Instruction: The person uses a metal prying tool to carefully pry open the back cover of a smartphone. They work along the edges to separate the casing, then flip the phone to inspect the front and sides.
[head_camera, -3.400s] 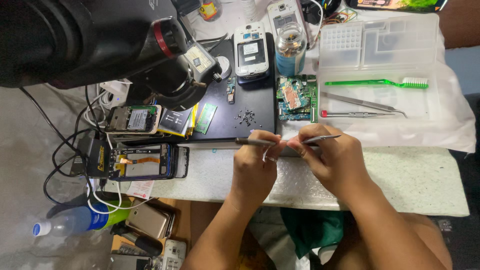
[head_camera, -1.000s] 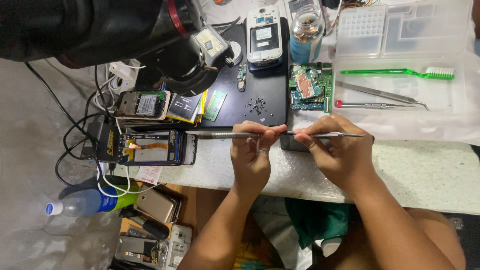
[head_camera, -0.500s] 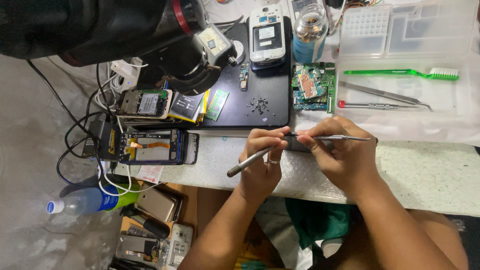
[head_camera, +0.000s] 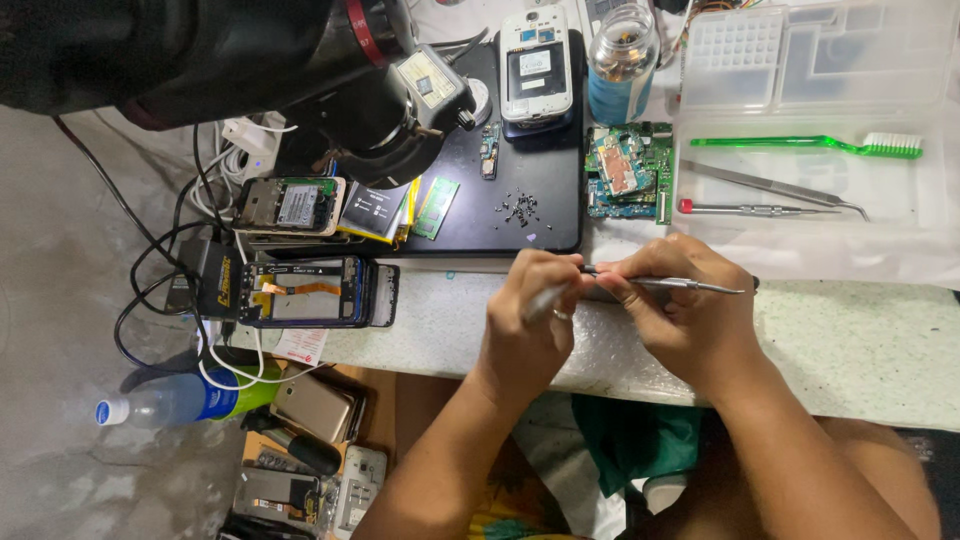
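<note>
My left hand (head_camera: 525, 325) is closed on a thin metal tool (head_camera: 541, 300), which is blurred and tucked against its fingers. My right hand (head_camera: 685, 320) pinches a slim metal probe (head_camera: 690, 286) whose tip points right. The two hands meet at the front edge of the pale speckled worktop (head_camera: 860, 350). A small dark part between the fingertips is mostly hidden. Just beyond the hands, small screws (head_camera: 518, 208) lie in a pile on the black mat (head_camera: 540, 230).
A green circuit board (head_camera: 628, 172), green toothbrush (head_camera: 800, 144), tweezers (head_camera: 780, 185) and a red-tipped screwdriver (head_camera: 745, 208) lie at right. Opened phones (head_camera: 310, 292) (head_camera: 535, 65), a jar (head_camera: 622, 45), a black microscope (head_camera: 300, 70) and cables sit left and behind. A water bottle (head_camera: 170, 400) lies below.
My left hand's tool swung from pointing left, to down-left, to tucked against the hand. My right hand still holds its probe pointing right. Both hands stayed at the worktop edge.
</note>
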